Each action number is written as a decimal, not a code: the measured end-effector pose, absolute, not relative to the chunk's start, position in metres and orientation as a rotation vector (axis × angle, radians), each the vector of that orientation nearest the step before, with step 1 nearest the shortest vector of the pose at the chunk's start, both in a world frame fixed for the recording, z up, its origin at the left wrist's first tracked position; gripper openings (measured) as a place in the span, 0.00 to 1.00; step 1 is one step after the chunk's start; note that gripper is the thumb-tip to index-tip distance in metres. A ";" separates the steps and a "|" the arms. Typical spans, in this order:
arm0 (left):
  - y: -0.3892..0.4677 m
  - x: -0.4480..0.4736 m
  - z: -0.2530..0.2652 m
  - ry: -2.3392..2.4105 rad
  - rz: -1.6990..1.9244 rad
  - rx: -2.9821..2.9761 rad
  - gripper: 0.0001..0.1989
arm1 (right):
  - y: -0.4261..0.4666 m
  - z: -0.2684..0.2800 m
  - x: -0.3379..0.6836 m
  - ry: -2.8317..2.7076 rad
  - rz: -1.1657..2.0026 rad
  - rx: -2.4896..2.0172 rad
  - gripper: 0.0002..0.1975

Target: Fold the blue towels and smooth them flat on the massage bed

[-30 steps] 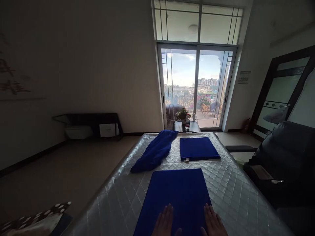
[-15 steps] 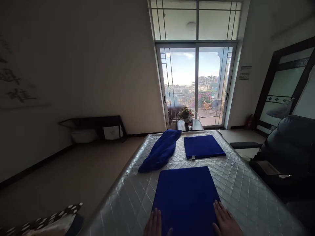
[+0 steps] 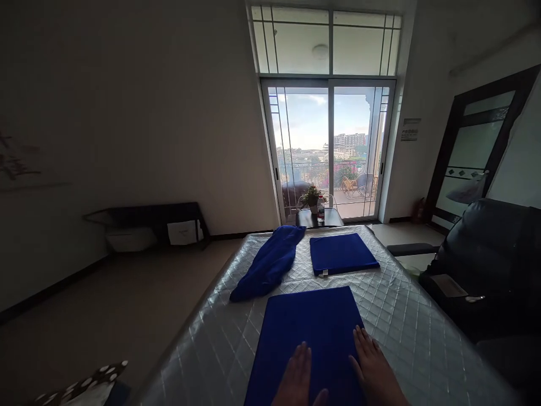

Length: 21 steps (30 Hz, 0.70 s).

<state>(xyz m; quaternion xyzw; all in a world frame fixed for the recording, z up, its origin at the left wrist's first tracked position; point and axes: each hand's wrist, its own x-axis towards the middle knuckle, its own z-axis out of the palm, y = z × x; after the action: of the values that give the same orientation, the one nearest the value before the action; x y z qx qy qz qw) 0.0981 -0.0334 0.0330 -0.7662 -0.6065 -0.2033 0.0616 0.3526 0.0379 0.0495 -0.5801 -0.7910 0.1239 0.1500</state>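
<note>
A flat blue folded cloth [image 3: 310, 318] lies squared up on the silver quilted mattress [image 3: 211, 344] right in front of me. My left hand [image 3: 297, 372] is over its near part, fingers stretched out together and thumb apart; whether it presses or hovers I cannot tell. Along the right edge, my right hand [image 3: 374, 361] rests with extended fingers on the cloth's border. Farther off lies a second blue folded piece [image 3: 344, 254] with a small white tag at its near edge. Left of that, a crumpled blue cloth [image 3: 270, 262] lies in a long loose heap.
Beyond the mattress a small dark table [image 3: 333, 217] bears a potted plant [image 3: 311, 195] and a bottle [image 3: 320, 210]. To the right stands a dark armchair [image 3: 486, 254]. A black rack [image 3: 152, 217] is against the left wall. Polka-dotted fabric [image 3: 91, 383] shows at lower left.
My left hand has moved from the cloth's left edge inward over its middle. My right hand has shifted slightly up along the right edge. The view has turned a little right.
</note>
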 end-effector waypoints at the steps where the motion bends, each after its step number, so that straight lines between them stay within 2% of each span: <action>1: -0.024 0.115 0.044 -1.740 -0.604 -2.464 0.45 | 0.039 0.047 0.353 -2.278 0.345 -1.660 0.33; 6: 0.019 0.185 0.084 -1.620 -0.584 -2.759 0.36 | 0.044 0.029 0.356 -2.319 0.243 -1.571 0.29; 10: 0.033 0.194 0.072 -1.704 -0.579 -2.718 0.33 | 0.049 0.022 0.358 -2.316 0.295 -1.611 0.29; 16: 0.027 0.135 0.040 -1.867 -0.511 -2.554 0.35 | 0.047 0.034 0.358 -2.286 0.437 -1.641 0.33; 21: -0.001 0.052 0.020 -2.230 -0.349 -2.306 0.34 | 0.046 0.039 0.358 -2.276 0.508 -1.660 0.33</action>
<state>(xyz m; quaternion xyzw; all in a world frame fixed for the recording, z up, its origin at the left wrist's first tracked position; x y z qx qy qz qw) 0.0516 -0.0012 0.0196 -0.7139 -0.6905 -0.1082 -0.0424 0.3579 0.0456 0.0391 -0.5744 -0.7873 0.1757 0.1391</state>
